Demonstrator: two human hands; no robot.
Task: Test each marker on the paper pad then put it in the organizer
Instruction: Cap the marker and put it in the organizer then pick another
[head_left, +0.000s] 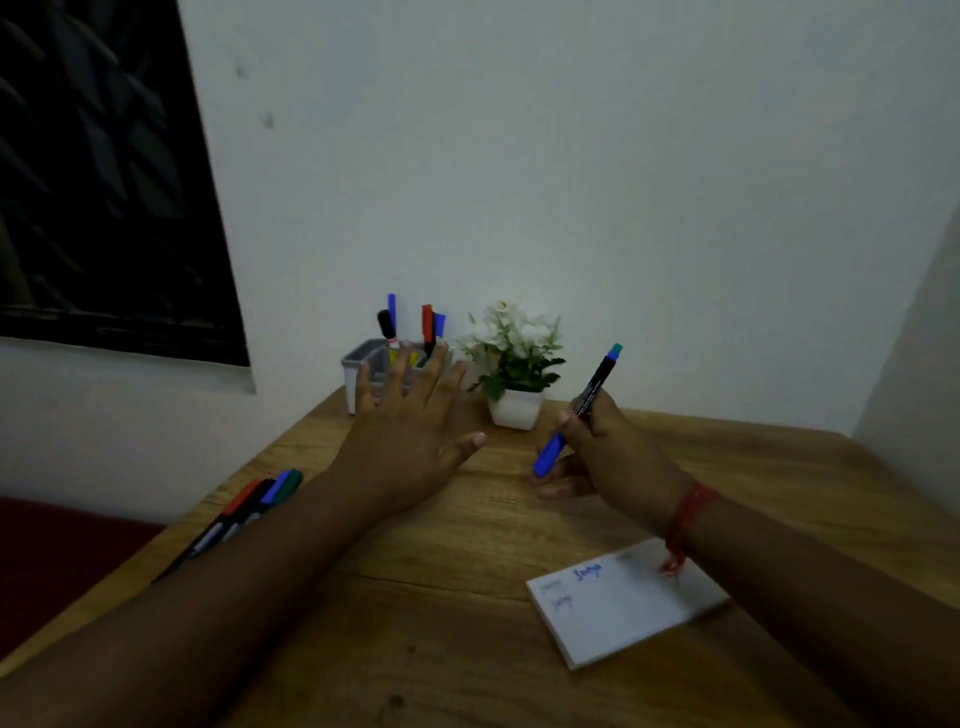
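My right hand (608, 457) grips a black-bodied marker (592, 392) with a blue cap at its lower end and a teal top end, held above the wooden desk (426, 571). Spread flat with straight fingers, my left hand (410, 426) hovers just in front of the grey organizer (363, 364), holding nothing. Several markers stand upright in the organizer. A white paper pad (623, 603) with blue scribbles lies at the near right, below my right wrist. Several loose markers (249, 506) lie at the desk's left edge, partly hidden by my left forearm.
A small white pot of white flowers (514, 364) stands right of the organizer, close to both hands. The desk meets a white wall at the back and right. A dark window is on the upper left; a red surface lies beyond the desk's left edge.
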